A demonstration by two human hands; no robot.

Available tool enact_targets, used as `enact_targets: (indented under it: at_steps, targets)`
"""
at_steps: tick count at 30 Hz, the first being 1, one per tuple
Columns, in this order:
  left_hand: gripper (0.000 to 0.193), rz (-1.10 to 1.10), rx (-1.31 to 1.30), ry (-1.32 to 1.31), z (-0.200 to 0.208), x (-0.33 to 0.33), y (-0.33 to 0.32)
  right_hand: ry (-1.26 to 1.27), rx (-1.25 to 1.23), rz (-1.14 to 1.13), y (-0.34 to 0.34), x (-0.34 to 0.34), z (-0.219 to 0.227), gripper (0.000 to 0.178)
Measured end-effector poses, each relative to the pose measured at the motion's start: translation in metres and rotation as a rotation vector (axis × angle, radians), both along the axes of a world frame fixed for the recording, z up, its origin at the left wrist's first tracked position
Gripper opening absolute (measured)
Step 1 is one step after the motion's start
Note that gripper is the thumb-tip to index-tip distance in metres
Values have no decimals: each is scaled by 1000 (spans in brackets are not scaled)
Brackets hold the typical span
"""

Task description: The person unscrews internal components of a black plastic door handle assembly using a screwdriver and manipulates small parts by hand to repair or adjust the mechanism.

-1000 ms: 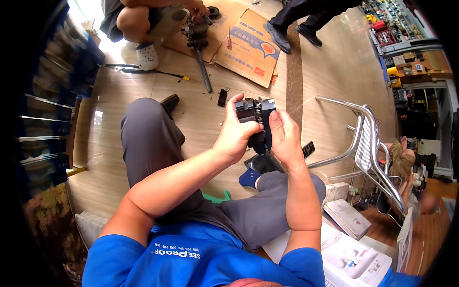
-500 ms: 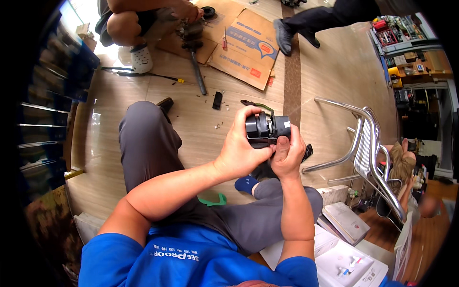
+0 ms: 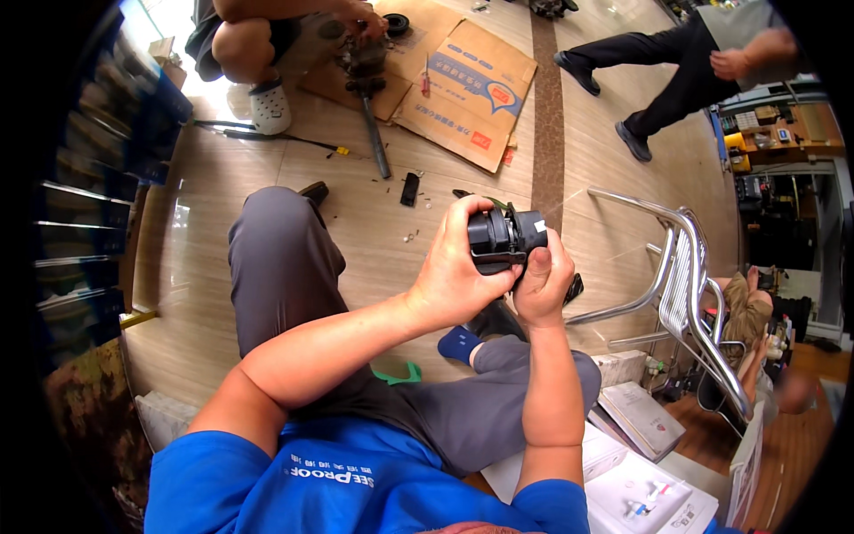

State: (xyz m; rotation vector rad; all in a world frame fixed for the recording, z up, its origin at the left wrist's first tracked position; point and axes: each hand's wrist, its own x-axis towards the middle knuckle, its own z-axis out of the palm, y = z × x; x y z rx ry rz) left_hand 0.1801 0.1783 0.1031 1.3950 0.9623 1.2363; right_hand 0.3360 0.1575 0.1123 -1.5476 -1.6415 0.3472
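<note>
Above my crossed leg, both hands hold a black cylindrical device lying sideways. It has two black housings with a narrow gap between them, where some metallic parts show; a small white patch is on its right end. My left hand wraps round the left housing, thumb along the underside. Closed round the right end is my right hand, its thumb pressed near the lower edge. A dark green strap-like piece shows behind the device. What exactly the device is cannot be made out.
A small black rectangular piece and tiny parts lie on the floor ahead. Beyond are flattened cardboard, a screwdriver and a crouching person's hand at a metal assembly. A metal chair and an open white box are right.
Both hands and the device have shifted slightly right in the picture, still gripped the same way. At the upper right, a walking person has stepped further right.
</note>
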Motion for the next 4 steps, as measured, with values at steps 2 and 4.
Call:
enact_targets:
  at_steps: [2, 4]
  targets:
    - [76, 53, 23, 39, 0, 1, -1, -23, 2, -30, 1, -5, 0, 69]
    - [75, 70, -22, 49, 1, 1, -2, -47, -21, -55, 1, -12, 8, 68]
